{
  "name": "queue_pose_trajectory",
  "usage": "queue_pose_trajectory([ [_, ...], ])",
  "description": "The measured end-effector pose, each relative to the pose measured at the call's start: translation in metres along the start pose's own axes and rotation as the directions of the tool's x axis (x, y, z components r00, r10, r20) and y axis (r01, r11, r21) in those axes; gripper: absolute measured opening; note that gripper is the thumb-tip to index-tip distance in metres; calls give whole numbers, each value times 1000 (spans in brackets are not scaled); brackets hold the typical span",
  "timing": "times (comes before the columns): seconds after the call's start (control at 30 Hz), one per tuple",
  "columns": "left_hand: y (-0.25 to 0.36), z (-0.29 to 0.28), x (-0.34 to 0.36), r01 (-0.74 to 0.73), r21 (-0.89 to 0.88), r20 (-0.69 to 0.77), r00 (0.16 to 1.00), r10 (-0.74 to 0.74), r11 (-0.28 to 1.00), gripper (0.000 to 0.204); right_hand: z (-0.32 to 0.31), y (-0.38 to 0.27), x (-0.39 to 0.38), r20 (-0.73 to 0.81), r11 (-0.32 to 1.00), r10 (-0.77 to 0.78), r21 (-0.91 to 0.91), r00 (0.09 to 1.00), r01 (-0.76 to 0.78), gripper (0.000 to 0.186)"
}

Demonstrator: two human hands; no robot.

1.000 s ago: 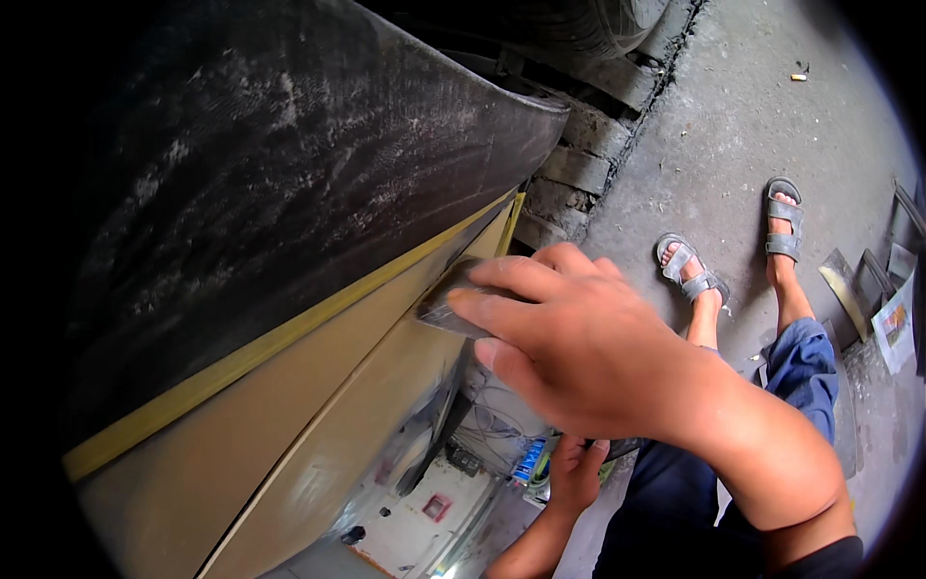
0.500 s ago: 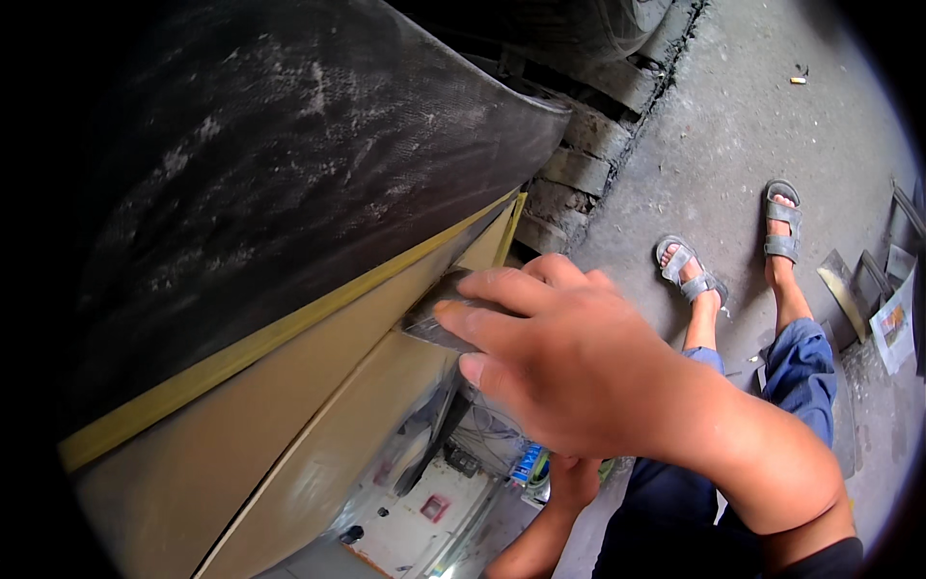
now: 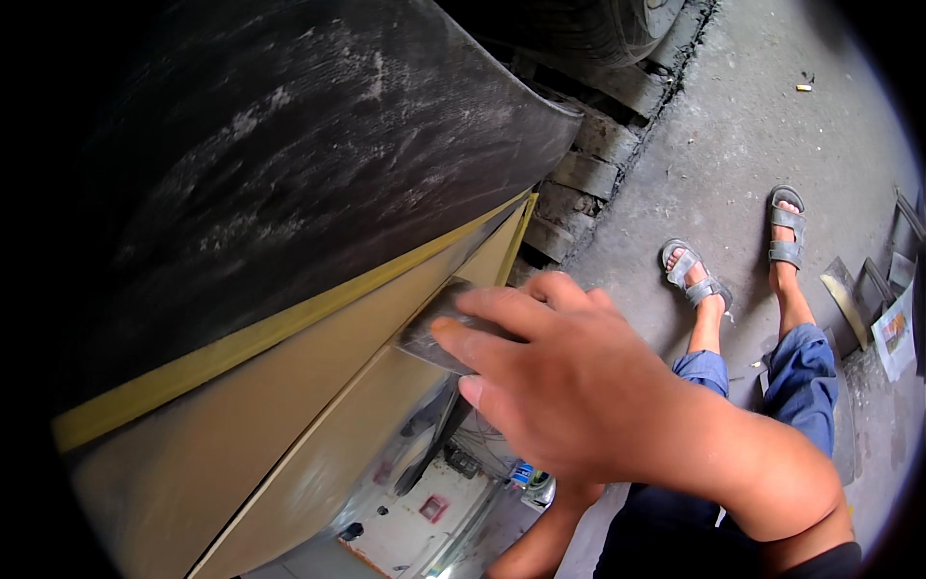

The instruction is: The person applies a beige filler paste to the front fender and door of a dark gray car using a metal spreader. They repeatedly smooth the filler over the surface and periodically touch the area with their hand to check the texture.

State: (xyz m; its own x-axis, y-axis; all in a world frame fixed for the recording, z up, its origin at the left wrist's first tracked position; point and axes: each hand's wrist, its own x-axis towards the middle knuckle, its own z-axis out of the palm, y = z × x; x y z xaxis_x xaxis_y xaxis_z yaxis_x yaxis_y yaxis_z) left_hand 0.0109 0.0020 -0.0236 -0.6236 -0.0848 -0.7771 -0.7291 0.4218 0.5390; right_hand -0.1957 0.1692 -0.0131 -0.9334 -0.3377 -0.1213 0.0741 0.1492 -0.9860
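My right hand point(image 3: 569, 376) is palm down, with its fingers pressing a thin dark-grey flat piece point(image 3: 422, 340). The piece lies across the narrow seam of a beige-coated vehicle panel point(image 3: 289, 386). Whether it is a scraper or an abrasive sheet I cannot tell. Yellow tape point(image 3: 207, 372) runs along the panel's upper edge, bordering a dusty black cover point(image 3: 318, 145). Behind and below the right hand is my left hand point(image 3: 577, 494). Only part of it and the forearm show; its fingers are hidden.
A tyre point(image 3: 608, 34) sits at the top, near broken floor blocks point(image 3: 584, 179). My sandalled feet stand on the grey concrete floor point(image 3: 733, 135). Scrap sheets point(image 3: 895, 333) lie at the far right. A small blue-and-white can point(image 3: 531, 482) shows below the right hand.
My right hand and the grey piece have slid slightly down and left along the seam. The left hand is now more hidden behind the right. The view has shifted a little.
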Motion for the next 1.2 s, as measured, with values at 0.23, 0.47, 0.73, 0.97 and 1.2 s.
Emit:
queue_pose_trajectory([
  [0.23, 2, 5, 4, 15, -89, -2, 1000, -15, 996, 24, 6, -10, 1, -89, 1000, -20, 14, 996, 21, 35],
  [0.47, 7, 6, 6, 37, -187, -19, 999, -41, 982, 26, 2, -15, -1, -138, 998, -37, 39, 990, 43, 34],
  [0.73, 11, 9, 4, 56, -295, -30, 997, -68, 954, 28, 3, -24, -3, -128, 996, -48, 68, 991, 57, 34],
  [0.97, 16, 9, 4, 66, -398, -39, 995, -89, 915, 30, 5, -33, 1, -87, 998, -26, 60, 996, 31, 34],
  [1.2, 20, 10, 3, 65, -502, -56, 993, -107, 862, 32, 5, -35, 0, -104, 995, -33, 87, 994, 42, 35],
])
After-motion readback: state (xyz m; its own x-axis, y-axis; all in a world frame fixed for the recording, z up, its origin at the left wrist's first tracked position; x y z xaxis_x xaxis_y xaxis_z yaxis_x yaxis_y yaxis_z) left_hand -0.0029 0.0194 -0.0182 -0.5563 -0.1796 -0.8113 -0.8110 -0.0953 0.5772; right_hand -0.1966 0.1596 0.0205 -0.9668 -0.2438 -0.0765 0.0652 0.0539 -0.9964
